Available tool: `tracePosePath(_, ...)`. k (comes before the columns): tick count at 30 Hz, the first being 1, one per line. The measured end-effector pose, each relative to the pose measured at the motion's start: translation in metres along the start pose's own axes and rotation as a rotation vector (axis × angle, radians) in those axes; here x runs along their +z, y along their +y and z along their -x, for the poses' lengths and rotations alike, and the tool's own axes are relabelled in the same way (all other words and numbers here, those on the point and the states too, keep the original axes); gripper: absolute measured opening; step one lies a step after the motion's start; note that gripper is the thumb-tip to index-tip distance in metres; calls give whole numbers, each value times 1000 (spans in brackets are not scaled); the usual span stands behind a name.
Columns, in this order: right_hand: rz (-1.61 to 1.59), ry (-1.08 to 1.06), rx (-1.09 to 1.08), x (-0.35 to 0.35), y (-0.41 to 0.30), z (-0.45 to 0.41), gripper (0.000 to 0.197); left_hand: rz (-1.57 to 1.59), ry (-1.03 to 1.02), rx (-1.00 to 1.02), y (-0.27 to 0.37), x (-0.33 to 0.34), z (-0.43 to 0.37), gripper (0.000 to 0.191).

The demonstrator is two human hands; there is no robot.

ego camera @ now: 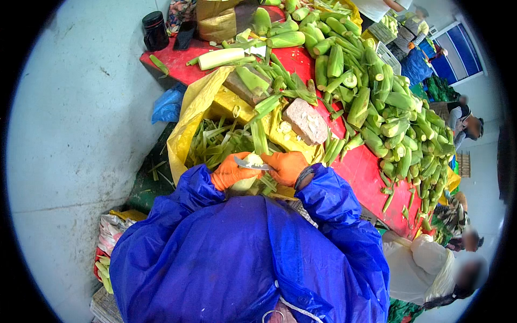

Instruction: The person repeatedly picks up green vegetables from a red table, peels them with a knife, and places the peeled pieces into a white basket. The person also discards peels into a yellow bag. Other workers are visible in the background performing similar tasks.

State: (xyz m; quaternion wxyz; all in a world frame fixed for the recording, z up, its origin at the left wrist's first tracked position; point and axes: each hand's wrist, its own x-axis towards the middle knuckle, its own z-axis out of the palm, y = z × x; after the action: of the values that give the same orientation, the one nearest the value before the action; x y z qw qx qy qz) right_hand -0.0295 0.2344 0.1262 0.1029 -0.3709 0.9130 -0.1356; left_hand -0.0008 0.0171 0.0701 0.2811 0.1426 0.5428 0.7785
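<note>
Close in front of my chest, my left hand (233, 173), in an orange glove, grips a corn ear (242, 185) with its pale end facing up. My right hand (288, 166), gloved in orange too, is closed around a small knife, its handle hidden in the fingers. The knife's curved blade (258, 165) lies across the end of the ear. Green husk strips hang near both hands. Beneath them a yellow bag (177, 149) gapes at the table edge, with loose husks (214, 141) inside.
Unhusked corn ears (387, 105) are heaped along the red table (363, 169). A brick (306, 122) with pale scraps on it lies by the bag. A peeled ear (221, 58) and a dark lidded mug (155, 31) are farther off. A person in white (416, 266) is at right.
</note>
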Motion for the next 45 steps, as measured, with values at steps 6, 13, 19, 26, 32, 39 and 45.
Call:
tracePosePath(6,-3,-37,14,-3,-4,-1,19,3,26,39,-9,-4,-2,45)
tracePosePath(13,16,-33,18,4,0,-4,16,-14,32,-36,-2,-1,-1,40)
tracePosePath(19,-85,108,244,19,37,8,38,18,37,-85,5,-2,0,39)
tracePosePath(26,36,-75,-59,4,6,-7,47,-28,72,31,-10,-8,-1,41)
tracePosePath(32,32,-92,-70,7,9,-5,46,25,56,30,-8,-4,1,40)
tracePosePath(39,-23,-95,-100,2,5,-1,43,-8,66,-14,-24,-7,0,43)
tracePosePath(45,37,-110,-83,2,0,1,42,51,35,-2,-23,-6,3,44)
